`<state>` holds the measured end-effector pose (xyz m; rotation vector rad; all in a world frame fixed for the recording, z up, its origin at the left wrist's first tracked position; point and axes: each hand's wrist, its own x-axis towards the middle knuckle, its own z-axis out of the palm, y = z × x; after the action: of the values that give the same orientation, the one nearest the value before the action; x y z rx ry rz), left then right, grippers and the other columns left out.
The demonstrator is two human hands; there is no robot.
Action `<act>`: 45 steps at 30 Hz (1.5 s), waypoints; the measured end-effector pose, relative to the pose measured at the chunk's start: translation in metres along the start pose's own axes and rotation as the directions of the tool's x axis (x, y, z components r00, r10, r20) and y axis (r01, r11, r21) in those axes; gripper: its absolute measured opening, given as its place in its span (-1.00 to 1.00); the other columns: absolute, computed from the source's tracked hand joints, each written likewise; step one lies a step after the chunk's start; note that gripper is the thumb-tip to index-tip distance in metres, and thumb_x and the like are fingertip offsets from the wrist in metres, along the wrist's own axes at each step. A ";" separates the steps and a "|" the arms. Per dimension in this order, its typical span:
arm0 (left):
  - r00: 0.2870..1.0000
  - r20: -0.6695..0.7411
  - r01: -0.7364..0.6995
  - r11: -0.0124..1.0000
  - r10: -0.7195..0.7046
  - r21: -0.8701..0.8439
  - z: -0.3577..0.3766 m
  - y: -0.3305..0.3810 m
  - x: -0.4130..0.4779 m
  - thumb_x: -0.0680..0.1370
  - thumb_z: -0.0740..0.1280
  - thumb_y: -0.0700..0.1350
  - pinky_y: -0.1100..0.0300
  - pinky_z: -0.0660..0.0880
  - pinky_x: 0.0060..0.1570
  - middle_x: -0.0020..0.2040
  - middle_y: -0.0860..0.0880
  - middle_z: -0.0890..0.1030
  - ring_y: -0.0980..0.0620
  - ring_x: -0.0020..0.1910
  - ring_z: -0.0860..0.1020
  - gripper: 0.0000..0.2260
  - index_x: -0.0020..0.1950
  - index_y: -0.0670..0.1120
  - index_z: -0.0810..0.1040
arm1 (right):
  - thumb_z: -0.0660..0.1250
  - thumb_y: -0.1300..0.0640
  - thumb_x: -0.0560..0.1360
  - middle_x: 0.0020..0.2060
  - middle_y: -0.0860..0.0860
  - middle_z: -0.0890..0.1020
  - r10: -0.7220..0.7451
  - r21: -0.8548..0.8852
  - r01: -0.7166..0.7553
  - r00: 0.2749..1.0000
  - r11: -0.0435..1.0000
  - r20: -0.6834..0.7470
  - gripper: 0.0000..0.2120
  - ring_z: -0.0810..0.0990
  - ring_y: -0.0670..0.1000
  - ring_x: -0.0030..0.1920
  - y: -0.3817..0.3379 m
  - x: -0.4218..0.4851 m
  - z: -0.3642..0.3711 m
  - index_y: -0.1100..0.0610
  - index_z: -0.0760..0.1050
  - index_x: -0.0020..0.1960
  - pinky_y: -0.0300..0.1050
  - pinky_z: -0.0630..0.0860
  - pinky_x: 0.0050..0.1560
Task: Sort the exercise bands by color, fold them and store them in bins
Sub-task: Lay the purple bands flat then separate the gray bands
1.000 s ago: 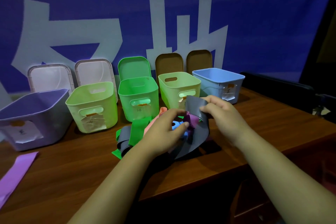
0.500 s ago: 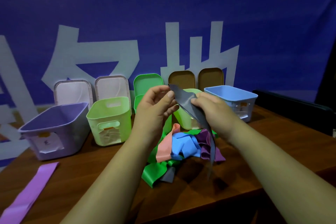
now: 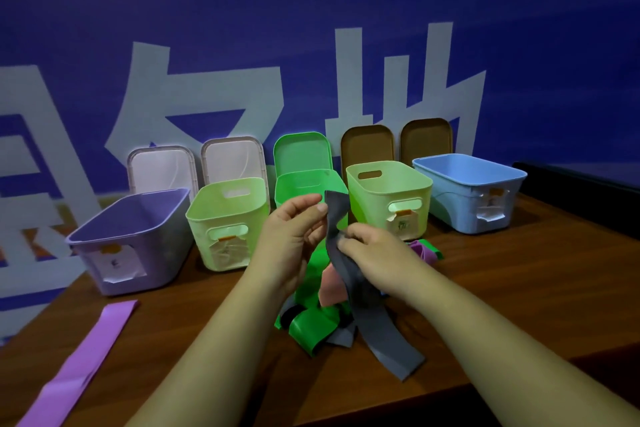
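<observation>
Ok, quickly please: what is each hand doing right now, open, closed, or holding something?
Left hand: pinches the top end of the grey exercise band.
Right hand: grips the same band further down.

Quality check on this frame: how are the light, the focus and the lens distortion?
Head view: dim, with a blue cast and no glare. The left hand, right hand and the grey band they pinch are sharp. The label on the purple bin is too soft to read. A pale halo rims the green lid. Wide-angle stretch swells the forearms at the bottom edge.
</observation>
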<state>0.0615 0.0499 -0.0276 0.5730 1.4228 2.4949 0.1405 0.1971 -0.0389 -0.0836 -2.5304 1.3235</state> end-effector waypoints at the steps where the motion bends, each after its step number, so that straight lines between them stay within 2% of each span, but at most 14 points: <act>1: 1.000 -0.006 0.008 1.000 -0.008 0.009 -0.003 -0.002 0.002 0.57 0.44 -0.35 0.30 0.63 -0.19 -0.04 -0.16 0.68 0.04 -0.18 0.68 -0.83 0.14 -0.19 0.64 | 0.30 -0.04 0.65 -0.15 0.02 0.66 -0.005 -0.007 0.004 1.000 1.000 -0.006 -0.82 0.63 0.08 -0.02 0.004 0.003 0.002 0.02 0.59 -0.04 0.07 0.51 -0.04; 5: 1.000 0.021 0.014 0.989 -0.017 0.145 -0.017 -0.014 0.009 0.57 0.46 -0.27 0.19 0.64 0.01 0.12 -0.16 0.73 -0.06 0.05 0.70 -0.72 0.27 -0.19 0.64 | 0.31 0.00 0.67 0.03 -0.10 0.72 -0.011 0.048 0.013 0.999 0.999 -0.042 -0.82 0.65 -0.08 0.07 0.013 0.011 0.006 -0.05 0.66 0.20 -0.03 0.58 0.08; 8: 0.997 0.060 0.016 0.942 -0.039 0.335 -0.030 -0.021 0.010 0.53 0.43 -0.02 -0.05 0.54 0.19 0.23 -0.12 0.72 -0.15 0.21 0.67 -0.63 0.33 -0.07 0.66 | 0.31 0.00 0.68 0.01 -0.13 0.73 -0.005 0.112 0.013 0.998 0.994 -0.067 -0.82 0.67 -0.11 0.07 0.017 0.018 0.007 -0.06 0.67 0.19 0.00 0.62 0.13; 10: 0.997 0.032 0.052 0.939 -0.067 0.339 -0.035 -0.023 0.011 0.53 0.41 0.06 -0.03 0.51 0.17 0.16 -0.06 0.73 -0.07 0.16 0.65 -0.68 0.22 -0.04 0.70 | 0.31 0.00 0.68 -0.01 -0.14 0.73 -0.014 0.117 0.023 0.997 0.993 -0.076 -0.82 0.67 -0.12 0.06 0.021 0.022 0.008 -0.06 0.67 0.17 -0.03 0.62 0.10; 12: 0.995 0.059 0.056 0.945 -0.079 0.322 -0.037 -0.022 0.010 0.64 0.34 0.02 -0.03 0.48 0.18 0.12 -0.06 0.73 -0.07 0.15 0.63 -0.76 0.18 -0.06 0.71 | 0.31 -0.02 0.67 -0.05 -0.14 0.73 -0.034 0.117 0.043 0.996 0.992 -0.085 -0.81 0.67 -0.11 0.03 0.026 0.026 0.011 -0.04 0.67 0.15 -0.03 0.61 0.06; 15: 0.991 0.108 0.036 0.924 -0.083 0.380 -0.042 -0.019 0.008 0.76 0.20 -0.03 -0.05 0.48 0.24 0.30 -0.12 0.69 -0.12 0.32 0.62 -0.69 0.38 -0.12 0.61 | 0.32 -0.05 0.67 -0.13 -0.09 0.72 -0.038 0.143 0.051 0.995 0.988 -0.093 -0.85 0.68 -0.07 -0.06 0.036 0.030 0.017 -0.05 0.64 0.10 -0.04 0.58 -0.03; 18: 0.987 0.126 0.034 0.902 -0.097 0.430 -0.047 -0.022 0.005 0.76 0.20 -0.02 0.02 0.48 0.16 0.29 -0.07 0.70 -0.04 0.28 0.63 -0.71 0.37 -0.03 0.62 | 0.33 -0.14 0.64 -0.03 -0.09 0.73 -0.033 0.183 0.050 0.995 0.982 -0.094 -0.80 0.71 -0.06 0.01 0.046 0.031 0.024 -0.10 0.62 0.18 0.10 0.66 0.09; 22: 0.980 0.155 0.054 0.923 -0.122 0.382 -0.052 -0.023 0.009 0.72 0.28 -0.12 -0.03 0.40 0.20 0.36 -0.12 0.66 -0.17 0.34 0.56 -0.71 0.42 -0.10 0.60 | 0.29 -0.10 0.69 -0.07 -0.11 0.70 -0.047 0.174 0.059 0.996 0.983 -0.072 -0.83 0.69 -0.05 0.02 0.056 0.030 0.031 -0.11 0.64 0.14 0.15 0.64 0.13; 27: 0.955 0.255 0.077 0.958 -0.150 0.276 -0.058 -0.019 0.009 0.55 0.31 -0.34 -0.05 0.45 0.47 0.42 -0.22 0.60 -0.21 0.44 0.54 -0.56 0.45 -0.28 0.51 | 0.25 -0.06 0.72 -0.04 -0.01 0.71 -0.075 0.119 0.079 0.996 0.990 -0.038 -0.76 0.65 -0.02 0.05 0.057 0.025 0.029 0.00 0.65 0.17 0.10 0.60 0.15; 30: 0.946 0.286 0.083 0.969 -0.150 0.234 -0.059 -0.020 0.008 0.55 0.33 -0.36 -0.01 0.48 0.46 0.39 -0.22 0.62 -0.16 0.40 0.58 -0.56 0.45 -0.24 0.53 | 0.24 -0.04 0.73 0.05 -0.08 0.72 -0.074 0.120 0.078 0.997 0.990 -0.035 -0.74 0.63 -0.13 0.10 0.055 0.021 0.028 0.01 0.65 0.26 -0.04 0.59 0.16; 32: 0.944 0.293 0.084 0.969 -0.152 0.233 -0.060 -0.020 0.008 0.56 0.35 -0.35 -0.04 0.47 0.44 0.36 -0.23 0.63 -0.14 0.33 0.60 -0.58 0.43 -0.22 0.55 | 0.23 -0.02 0.73 0.01 -0.12 0.72 -0.087 0.130 0.090 0.996 0.987 -0.025 -0.74 0.64 -0.16 0.07 0.056 0.020 0.028 -0.01 0.67 0.24 -0.13 0.58 0.04; 35: 0.950 0.272 0.081 0.961 -0.155 0.266 -0.061 -0.018 0.008 0.55 0.39 -0.32 -0.09 0.44 0.46 0.38 -0.25 0.61 -0.17 0.35 0.58 -0.57 0.43 -0.21 0.56 | 0.25 0.00 0.73 0.01 -0.28 0.70 -0.107 0.148 0.109 0.994 0.983 -0.018 -0.75 0.61 -0.34 0.06 0.055 0.018 0.028 -0.12 0.66 0.29 -0.43 0.51 -0.09; 41: 0.970 0.193 0.102 0.967 -0.149 0.234 -0.063 -0.019 0.009 0.50 0.45 -0.30 0.06 0.61 0.24 0.25 -0.26 0.64 -0.18 0.22 0.63 -0.57 0.37 -0.25 0.57 | 0.32 0.04 0.70 0.02 -0.30 0.67 -0.142 0.177 0.155 0.986 0.972 -0.084 -0.79 0.60 -0.33 0.08 0.057 0.016 0.028 -0.11 0.67 0.27 -0.44 0.53 -0.05; 45: 0.975 0.173 0.100 0.972 -0.138 0.213 -0.064 -0.020 0.010 0.48 0.47 -0.29 0.13 0.63 0.14 0.13 -0.19 0.66 -0.11 0.11 0.65 -0.66 0.26 -0.21 0.63 | 0.35 0.05 0.68 -0.11 -0.08 0.62 -0.157 0.187 0.176 0.981 0.966 -0.114 -0.89 0.60 -0.13 -0.07 0.060 0.018 0.026 -0.05 0.61 0.00 -0.12 0.52 -0.04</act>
<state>0.0251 0.0143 -0.0721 0.7160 1.5970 2.1560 0.1112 0.2146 -0.0978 0.1003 -2.2577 1.4548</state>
